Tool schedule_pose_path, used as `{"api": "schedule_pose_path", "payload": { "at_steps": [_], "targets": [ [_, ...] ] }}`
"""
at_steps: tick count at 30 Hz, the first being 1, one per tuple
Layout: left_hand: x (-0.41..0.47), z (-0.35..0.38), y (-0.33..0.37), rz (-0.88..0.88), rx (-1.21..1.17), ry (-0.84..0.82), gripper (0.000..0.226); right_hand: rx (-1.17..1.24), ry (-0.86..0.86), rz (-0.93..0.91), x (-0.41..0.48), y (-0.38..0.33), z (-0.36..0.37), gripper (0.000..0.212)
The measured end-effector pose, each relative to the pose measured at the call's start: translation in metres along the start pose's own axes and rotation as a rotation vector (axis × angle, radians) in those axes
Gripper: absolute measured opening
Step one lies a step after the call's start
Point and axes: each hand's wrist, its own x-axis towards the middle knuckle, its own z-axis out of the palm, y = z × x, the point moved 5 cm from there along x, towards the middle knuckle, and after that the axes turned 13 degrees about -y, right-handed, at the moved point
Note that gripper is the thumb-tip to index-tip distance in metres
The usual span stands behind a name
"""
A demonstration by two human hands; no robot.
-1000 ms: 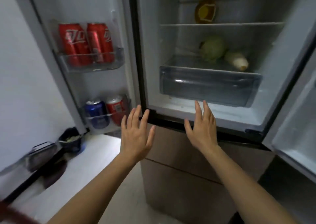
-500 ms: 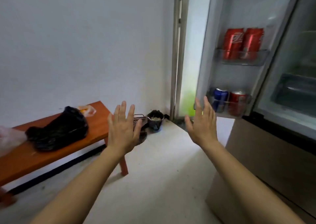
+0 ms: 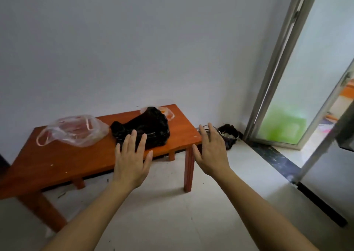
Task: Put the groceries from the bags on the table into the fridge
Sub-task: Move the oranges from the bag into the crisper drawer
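A low orange-brown wooden table point(image 3: 67, 160) stands against the white wall. On it lie a clear plastic bag point(image 3: 74, 132) with something reddish inside, a crumpled black plastic bag point(image 3: 151, 126), and a small clear bag point(image 3: 168, 112) with something orange, partly hidden behind the black one. My left hand point(image 3: 132, 160) is held up in front of the table's near edge, fingers spread, empty. My right hand point(image 3: 210, 151) hovers just off the table's right corner, also spread and empty. The fridge interior is out of view.
A small dark bin point(image 3: 229, 135) and a wire object sit on the floor in the corner right of the table. A glass door with a metal frame point(image 3: 283, 68) stands at the right, and the edge of the open fridge door point(image 3: 325, 141) is at far right. Light floor tiles lie in front.
My view has swung left, away from the open fridge to the table with the bags. Both hands stay raised and empty; the cans and fridge shelves have left the view.
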Motion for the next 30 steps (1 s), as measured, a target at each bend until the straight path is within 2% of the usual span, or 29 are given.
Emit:
{"api": "schedule_pose_path", "payload": {
  "at_steps": [6,11,19,24,30],
  "targets": [
    [0.068,0.037,-0.056,-0.049,0.04,-0.069,0.069,0.037,-0.073,-0.018,0.083,-0.018,0.075,0.072],
    [0.162,0.058,-0.096,-0.066,0.101,-0.129,0.069,0.114,-0.104,0.002,0.18,-0.017,0.127,0.07],
    [0.315,0.054,-0.156,-0.096,0.084,-0.159,0.068,0.146,-0.153,0.01,0.342,-0.025,0.164,0.069],
    [0.371,0.081,-0.189,-0.086,0.067,-0.203,0.071,0.116,-0.175,-0.01,0.4,-0.035,0.188,0.068],
    [0.443,0.129,-0.222,-0.012,0.043,-0.301,0.069,0.14,-0.265,0.097,0.448,-0.03,0.236,0.066]
  ]
}}
